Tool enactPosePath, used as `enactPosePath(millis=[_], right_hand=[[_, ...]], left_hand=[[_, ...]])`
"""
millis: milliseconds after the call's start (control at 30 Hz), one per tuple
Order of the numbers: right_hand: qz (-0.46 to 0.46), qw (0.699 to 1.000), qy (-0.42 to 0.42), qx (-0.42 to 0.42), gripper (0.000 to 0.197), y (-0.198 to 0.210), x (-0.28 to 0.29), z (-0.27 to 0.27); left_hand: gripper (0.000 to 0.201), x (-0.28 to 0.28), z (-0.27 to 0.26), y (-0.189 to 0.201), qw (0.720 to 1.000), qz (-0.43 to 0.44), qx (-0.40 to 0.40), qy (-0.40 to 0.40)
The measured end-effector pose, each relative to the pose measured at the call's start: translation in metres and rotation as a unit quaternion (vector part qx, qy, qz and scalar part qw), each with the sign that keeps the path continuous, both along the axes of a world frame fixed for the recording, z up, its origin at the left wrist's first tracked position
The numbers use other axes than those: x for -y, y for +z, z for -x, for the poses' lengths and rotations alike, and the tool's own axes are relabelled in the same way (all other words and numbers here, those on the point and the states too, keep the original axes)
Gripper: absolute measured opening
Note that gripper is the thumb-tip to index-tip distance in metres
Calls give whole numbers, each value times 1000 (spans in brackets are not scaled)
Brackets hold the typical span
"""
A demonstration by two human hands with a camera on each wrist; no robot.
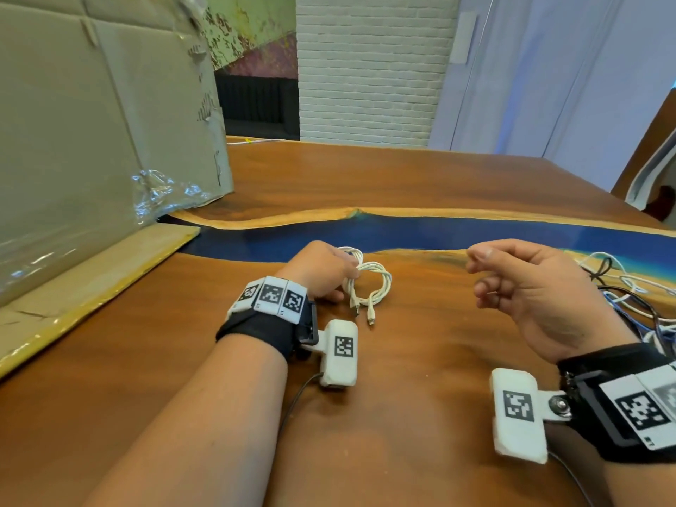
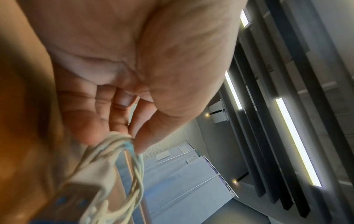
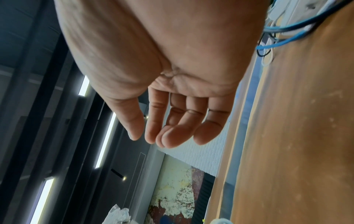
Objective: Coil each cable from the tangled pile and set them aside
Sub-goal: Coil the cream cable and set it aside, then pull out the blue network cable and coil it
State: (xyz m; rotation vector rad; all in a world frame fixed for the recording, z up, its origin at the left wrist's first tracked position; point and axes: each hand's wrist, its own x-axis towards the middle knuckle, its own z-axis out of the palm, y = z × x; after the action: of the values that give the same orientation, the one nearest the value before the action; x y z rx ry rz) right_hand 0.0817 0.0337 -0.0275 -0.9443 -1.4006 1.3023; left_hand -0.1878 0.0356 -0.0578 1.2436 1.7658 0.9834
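Observation:
A coiled white cable (image 1: 373, 281) lies on the wooden table (image 1: 402, 360) at centre, its two plugs pointing toward me. My left hand (image 1: 322, 270) pinches the coil at its left side; the left wrist view shows the white cable (image 2: 118, 153) bunched between thumb and fingers, a USB plug close to the lens. My right hand (image 1: 526, 283) hovers above the table to the right of the coil, fingers loosely curled and holding nothing, as the right wrist view of my right hand (image 3: 168, 131) confirms. A tangled pile of cables (image 1: 636, 290), white, blue and black, lies at the right edge.
A large cardboard box (image 1: 102, 140) stands at the left with a flap (image 1: 91, 287) lying flat on the table. A blue resin strip (image 1: 402, 236) crosses the table behind the hands. A chair back (image 1: 654, 170) shows at the far right.

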Motion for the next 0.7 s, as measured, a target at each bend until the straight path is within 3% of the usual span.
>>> enactPosePath(millis=[100,200,367,567,700], right_hand=[[-4,999,-12,39,45,12,4,-17],[-33,988,-49,146,20,33,4,-42],[-97,909,-140,381,1,67,-7,-96],[-101,790,-143,588,22,65,-32,-134],[-99,755,-131,635,43,46,-45,-131]], left_hand=[[16,2,0,5,1000,-8,12,3],[12,3,-2,7,1000,-27,9,12],[11,11,-9,18,995,-95,-2,8],[17,18,-35,21,990,-135,-19,-44],[13,19,-51,16,986,-146,-20,-82]])
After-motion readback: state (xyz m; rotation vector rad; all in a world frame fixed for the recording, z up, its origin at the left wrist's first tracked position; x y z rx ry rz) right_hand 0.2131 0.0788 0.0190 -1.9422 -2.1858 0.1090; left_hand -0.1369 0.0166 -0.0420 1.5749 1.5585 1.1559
